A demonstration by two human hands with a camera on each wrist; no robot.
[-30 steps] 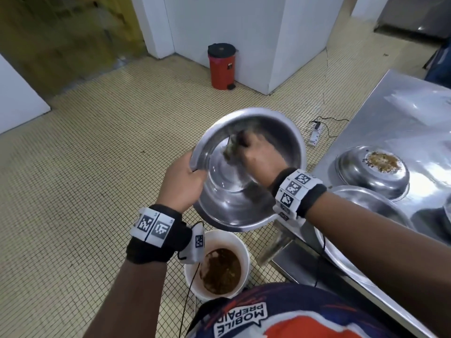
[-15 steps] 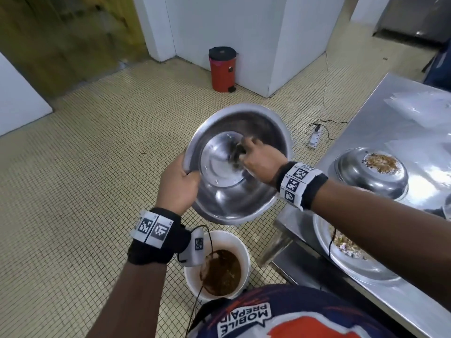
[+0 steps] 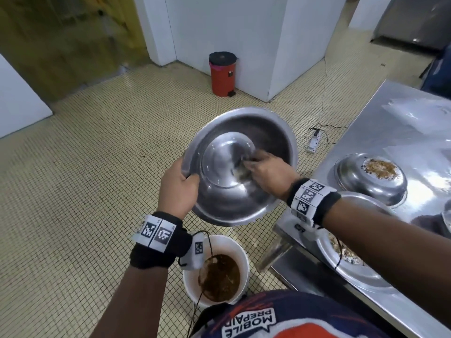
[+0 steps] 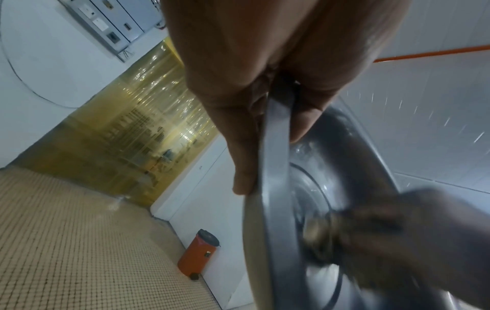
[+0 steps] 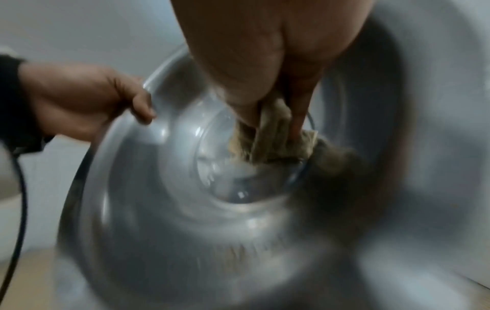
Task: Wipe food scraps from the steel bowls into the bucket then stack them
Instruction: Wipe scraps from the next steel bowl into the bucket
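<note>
A large steel bowl [image 3: 234, 201] is held tilted above a white bucket [image 3: 240, 254] of brown scraps on the floor. My left hand [image 3: 179, 189] grips the bowl's left rim [image 4: 275, 167], thumb inside. My right hand [image 3: 266, 170] is inside the bowl, holding a soiled cloth [image 5: 275, 136] pressed against the bowl's flat bottom. On the steel table to the right, an upturned bowl [image 3: 371, 181] carries scraps on its base, and a wide bowl [image 3: 351, 272] with scraps lies partly under my right forearm.
The steel table [image 3: 402, 132] fills the right side, its corner close to the bucket. A red pedal bin [image 3: 222, 74] stands by a white pillar. A power strip [image 3: 314, 142] with cable lies on the tiled floor. A wrist cable hangs over the bucket.
My right hand with the cloth has moved from the upper part of the bowl's inside down to its bottom. The bowl stays tilted in my left hand, shifted slightly.
</note>
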